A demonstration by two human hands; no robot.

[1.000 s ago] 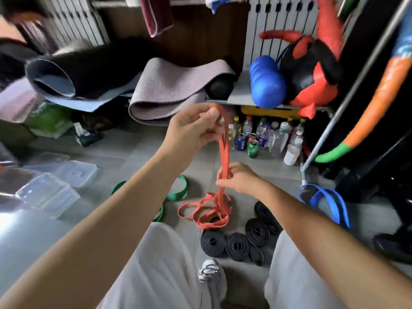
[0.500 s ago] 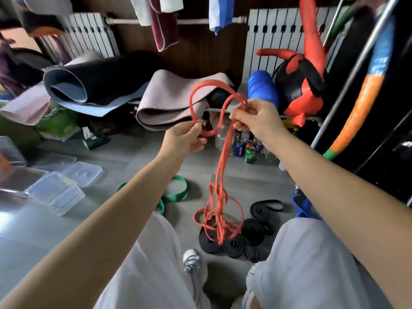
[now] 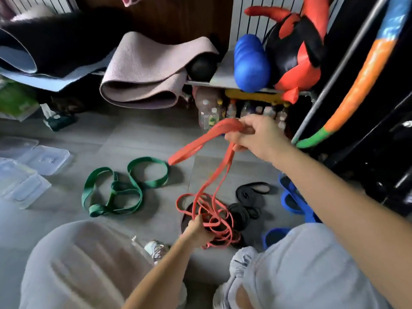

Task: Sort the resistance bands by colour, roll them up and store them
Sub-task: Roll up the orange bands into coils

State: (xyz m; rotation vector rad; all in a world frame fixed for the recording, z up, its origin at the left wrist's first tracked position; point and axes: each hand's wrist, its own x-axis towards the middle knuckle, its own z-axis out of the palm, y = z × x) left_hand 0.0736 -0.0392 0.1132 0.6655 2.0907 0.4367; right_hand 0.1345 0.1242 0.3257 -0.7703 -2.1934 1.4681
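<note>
Starting nearest the camera, two knees in pale trousers fill the lower edge, with a shoe [image 3: 156, 250] between them on the grey tiled floor [image 3: 145, 141].

Just beyond the shoe, the left hand [image 3: 197, 230] reaches down into a tangle of red resistance bands [image 3: 219, 224] lying on the floor. Its fingers are curled into the strands and grip them; the fingertips are hidden by the tangle.

The tangle partly covers a row of rolled black bands [image 3: 242, 217]. One unrolled black band [image 3: 253, 190] lies just beyond them. Blue bands [image 3: 289, 200] lie on the floor to the right, partly hidden by the right forearm.

Two red strands rise from the tangle to the right hand [image 3: 256, 137], which is raised above the floor. This hand is clamped on the red material, thumb and fingers pinching a folded length. A flat doubled section projects from the pinch down to the left, its end hanging free in the air.

Left of the tangle and well apart from it, a green band [image 3: 124, 186] lies unrolled in loose loops. Clear plastic containers [image 3: 44, 159] sit at the left edge.

Farther back, bottles [image 3: 211, 114] stand under a low shelf [image 3: 200, 83]. On it rest a folded grey-pink mat [image 3: 145, 74], a blue foam roller [image 3: 249, 63] and a red and black bag [image 3: 294, 47].
</note>
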